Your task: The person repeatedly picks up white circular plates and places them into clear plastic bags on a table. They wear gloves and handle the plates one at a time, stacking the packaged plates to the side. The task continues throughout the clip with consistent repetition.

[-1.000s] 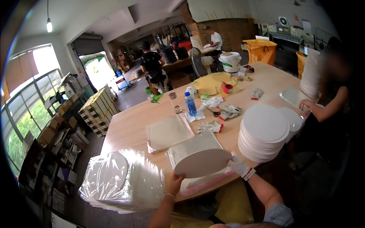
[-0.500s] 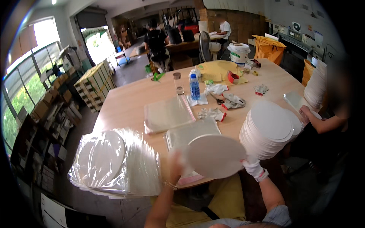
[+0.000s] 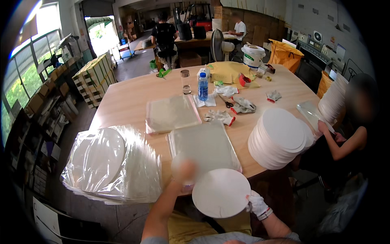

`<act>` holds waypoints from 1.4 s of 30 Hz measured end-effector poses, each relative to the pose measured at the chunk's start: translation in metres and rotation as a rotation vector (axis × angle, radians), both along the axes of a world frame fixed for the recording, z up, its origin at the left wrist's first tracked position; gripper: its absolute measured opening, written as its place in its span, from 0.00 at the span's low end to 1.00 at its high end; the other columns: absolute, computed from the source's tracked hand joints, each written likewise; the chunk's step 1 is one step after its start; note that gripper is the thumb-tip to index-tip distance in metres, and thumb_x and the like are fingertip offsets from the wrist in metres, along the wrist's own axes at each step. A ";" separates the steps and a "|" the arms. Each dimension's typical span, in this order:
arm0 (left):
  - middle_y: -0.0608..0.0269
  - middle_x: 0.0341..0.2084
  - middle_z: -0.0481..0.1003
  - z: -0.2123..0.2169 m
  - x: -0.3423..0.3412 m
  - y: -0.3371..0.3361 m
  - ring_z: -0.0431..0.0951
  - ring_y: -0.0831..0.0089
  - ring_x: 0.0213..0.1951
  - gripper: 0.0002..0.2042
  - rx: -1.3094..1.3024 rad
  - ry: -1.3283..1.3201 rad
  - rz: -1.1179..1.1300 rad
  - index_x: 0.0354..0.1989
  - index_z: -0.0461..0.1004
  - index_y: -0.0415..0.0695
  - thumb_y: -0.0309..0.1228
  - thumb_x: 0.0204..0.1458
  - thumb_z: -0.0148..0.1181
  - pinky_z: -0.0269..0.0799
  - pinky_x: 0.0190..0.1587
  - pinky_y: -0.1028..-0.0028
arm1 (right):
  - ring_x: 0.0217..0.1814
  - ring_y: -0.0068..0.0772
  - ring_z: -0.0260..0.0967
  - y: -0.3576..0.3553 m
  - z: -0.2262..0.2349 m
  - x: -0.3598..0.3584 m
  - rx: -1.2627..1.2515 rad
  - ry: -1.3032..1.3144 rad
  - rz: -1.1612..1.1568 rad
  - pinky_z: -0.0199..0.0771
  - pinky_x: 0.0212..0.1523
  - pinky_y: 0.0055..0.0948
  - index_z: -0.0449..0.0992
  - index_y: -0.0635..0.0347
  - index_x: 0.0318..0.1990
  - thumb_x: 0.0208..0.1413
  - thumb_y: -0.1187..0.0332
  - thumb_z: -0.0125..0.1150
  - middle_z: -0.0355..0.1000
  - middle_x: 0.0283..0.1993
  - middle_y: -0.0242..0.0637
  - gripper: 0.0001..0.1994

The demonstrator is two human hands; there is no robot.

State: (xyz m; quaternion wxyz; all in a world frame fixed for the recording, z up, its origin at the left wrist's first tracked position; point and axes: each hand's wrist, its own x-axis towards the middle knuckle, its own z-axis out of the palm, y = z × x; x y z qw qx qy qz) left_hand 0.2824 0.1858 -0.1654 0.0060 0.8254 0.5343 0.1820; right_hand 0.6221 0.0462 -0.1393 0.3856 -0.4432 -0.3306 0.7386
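My right hand (image 3: pixel 257 203), in a white glove with a red-edged cuff, grips the right rim of a white round disc (image 3: pixel 222 193). The disc is tilted over my lap, just off the front table edge. My left hand (image 3: pixel 186 170) is smeared by motion above the near edge of a stack of clear plastic bags (image 3: pixel 203 142); its fingers cannot be made out. To the left lies a pile of bagged discs (image 3: pixel 99 160) in shiny clear film. A tall stack of bare white discs (image 3: pixel 280 136) stands to the right.
Farther back are another bag stack (image 3: pixel 172 114), work gloves (image 3: pixel 219 117), scissors (image 3: pixel 228 104), a blue-capped bottle (image 3: pixel 203 87), a glass (image 3: pixel 185 81), red tape (image 3: pixel 244 80) and a white bucket (image 3: pixel 253 56). At right, a co-worker's hands (image 3: pixel 325 127) hold a clear bag.
The disc has come down toward my lap, held by my right hand. My left hand has moved away from the disc's left side, up over the bag stack. The view has shifted slightly.
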 end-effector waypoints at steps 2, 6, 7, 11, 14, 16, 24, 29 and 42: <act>0.52 0.32 0.74 -0.002 -0.008 -0.008 0.73 0.57 0.40 0.12 0.167 0.017 0.066 0.33 0.72 0.40 0.36 0.48 0.51 0.68 0.42 0.65 | 0.17 0.21 0.61 0.009 -0.010 -0.014 -0.029 -0.005 -0.109 0.63 0.15 0.21 0.66 0.59 0.45 0.56 0.68 0.44 0.67 0.25 0.31 0.11; 0.52 0.33 0.74 0.030 -0.006 -0.021 0.75 0.59 0.35 0.15 -0.127 -0.294 0.544 0.36 0.71 0.39 0.40 0.51 0.51 0.70 0.39 0.65 | 0.21 0.24 0.60 0.018 -0.005 -0.048 -0.133 0.109 -0.351 0.61 0.20 0.24 0.65 0.51 0.43 0.57 0.68 0.43 0.65 0.29 0.30 0.08; 0.52 0.33 0.75 0.039 -0.003 -0.027 0.75 0.61 0.33 0.15 -0.338 -0.495 0.678 0.37 0.71 0.39 0.41 0.51 0.51 0.71 0.37 0.66 | 0.21 0.24 0.60 0.018 -0.003 -0.055 -0.133 0.186 -0.374 0.61 0.20 0.23 0.65 0.51 0.44 0.57 0.68 0.43 0.65 0.29 0.30 0.08; 0.57 0.34 0.74 0.012 -0.017 -0.021 0.76 0.69 0.33 0.15 -0.735 -1.199 0.386 0.40 0.69 0.38 0.38 0.51 0.53 0.72 0.34 0.69 | 0.25 0.26 0.64 0.021 0.004 -0.078 -0.145 0.301 -0.449 0.65 0.22 0.25 0.64 0.50 0.43 0.59 0.67 0.45 0.67 0.32 0.31 0.07; 0.57 0.37 0.73 0.002 0.027 -0.041 0.75 0.72 0.37 0.13 -0.325 -1.429 0.312 0.43 0.66 0.37 0.31 0.51 0.51 0.73 0.35 0.71 | 0.27 0.26 0.65 0.024 0.014 -0.090 -0.166 0.290 -0.487 0.67 0.23 0.26 0.64 0.49 0.44 0.59 0.66 0.46 0.67 0.33 0.30 0.07; 0.56 0.40 0.71 -0.046 0.062 -0.040 0.74 0.70 0.39 0.13 0.000 -1.493 0.246 0.45 0.64 0.37 0.28 0.51 0.50 0.73 0.36 0.71 | 0.27 0.24 0.66 0.026 0.018 -0.096 -0.197 0.294 -0.493 0.67 0.23 0.24 0.65 0.46 0.45 0.59 0.67 0.45 0.67 0.34 0.26 0.08; 0.56 0.35 0.74 -0.070 0.141 -0.084 0.73 0.64 0.39 0.13 -0.298 -1.299 0.243 0.40 0.71 0.36 0.30 0.49 0.53 0.68 0.43 0.68 | 0.29 0.30 0.68 0.024 0.003 -0.098 -0.194 0.220 -0.467 0.70 0.26 0.29 0.64 0.47 0.45 0.59 0.66 0.45 0.69 0.37 0.31 0.08; 0.62 0.38 0.73 -0.100 0.147 -0.142 0.72 0.76 0.40 0.12 -0.712 -1.914 0.420 0.46 0.67 0.39 0.28 0.55 0.50 0.69 0.40 0.77 | 0.36 0.38 0.70 0.025 -0.024 -0.118 -0.224 0.233 -0.442 0.74 0.33 0.41 0.62 0.53 0.45 0.59 0.68 0.43 0.68 0.40 0.37 0.08; 0.63 0.40 0.72 -0.112 0.125 -0.139 0.72 0.74 0.42 0.13 -0.811 -2.063 0.333 0.47 0.67 0.40 0.29 0.54 0.52 0.69 0.44 0.75 | 0.61 0.57 0.53 0.066 -0.048 -0.147 -0.139 0.632 -0.133 0.57 0.59 0.50 0.57 0.70 0.51 0.57 0.70 0.38 0.55 0.57 0.58 0.16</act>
